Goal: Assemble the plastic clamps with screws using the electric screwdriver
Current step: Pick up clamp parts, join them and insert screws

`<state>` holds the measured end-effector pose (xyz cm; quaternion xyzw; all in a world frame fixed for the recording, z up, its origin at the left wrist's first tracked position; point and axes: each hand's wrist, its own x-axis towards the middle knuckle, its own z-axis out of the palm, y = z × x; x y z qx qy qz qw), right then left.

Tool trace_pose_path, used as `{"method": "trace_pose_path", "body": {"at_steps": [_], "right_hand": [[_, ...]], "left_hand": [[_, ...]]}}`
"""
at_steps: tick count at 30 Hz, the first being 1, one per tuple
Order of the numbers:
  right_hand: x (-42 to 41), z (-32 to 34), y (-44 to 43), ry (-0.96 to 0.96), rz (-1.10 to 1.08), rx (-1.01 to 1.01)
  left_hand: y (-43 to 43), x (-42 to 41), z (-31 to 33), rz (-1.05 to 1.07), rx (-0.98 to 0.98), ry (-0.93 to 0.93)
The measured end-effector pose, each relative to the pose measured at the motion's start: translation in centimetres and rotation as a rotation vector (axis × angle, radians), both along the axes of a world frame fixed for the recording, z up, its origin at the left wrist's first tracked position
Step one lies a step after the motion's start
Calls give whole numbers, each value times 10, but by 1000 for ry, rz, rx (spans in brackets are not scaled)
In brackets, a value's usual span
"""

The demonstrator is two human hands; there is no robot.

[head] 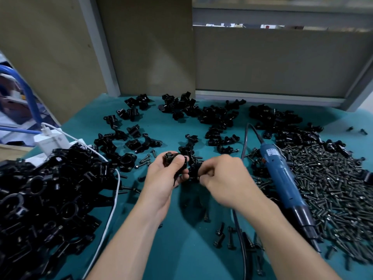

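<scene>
Two bare hands meet above the middle of the green worktop (177, 253). From my remote seat I see the left hand (167, 176) curled around a black plastic clamp (171, 158), thumb laid across its front and the part lifted clear of the worktop. The right hand (221, 176) sits just beside it, fingertips pinched on a second clamp piece (193, 171) between the two hands. Blur there keeps me from telling whether a screw is also in that pinch.

The blue electric screwdriver (280, 174) lies on the worktop just right of the right hand. Its dark narrow end points toward the near edge and its cord leaves the far end. A broad heap of dark screws (333, 184) spreads to the right of it, with a few stray screws (222, 235) near the forearms. Loose clamp parts (201, 115) are scattered across the far side. A tall pile of black clamps (50, 197) fills the near left. Beside that pile a white charger (52, 140) trails a white cable (113, 207) toward the near edge.
</scene>
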<state>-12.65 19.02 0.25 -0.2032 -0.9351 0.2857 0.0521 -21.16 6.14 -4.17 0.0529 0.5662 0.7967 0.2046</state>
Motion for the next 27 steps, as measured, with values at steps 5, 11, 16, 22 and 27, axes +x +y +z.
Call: {"method": "trace_pose_path", "body": {"at_steps": [5, 11, 16, 22, 27], "right_hand": [[4, 8, 17, 115, -71, -281], [5, 10, 22, 131, -77, -296], [7, 13, 23, 197, -65, -189], [8, 14, 26, 318, -70, -227], [7, 10, 29, 363, -68, -401]], "left_hand": [[1, 1, -2, -79, -37, 31], [0, -1, -5, -114, -45, 52], [0, 0, -6, -140, -18, 60], [-1, 2, -5, -191, -29, 81], [-2, 1, -5, -214, -47, 78]]}}
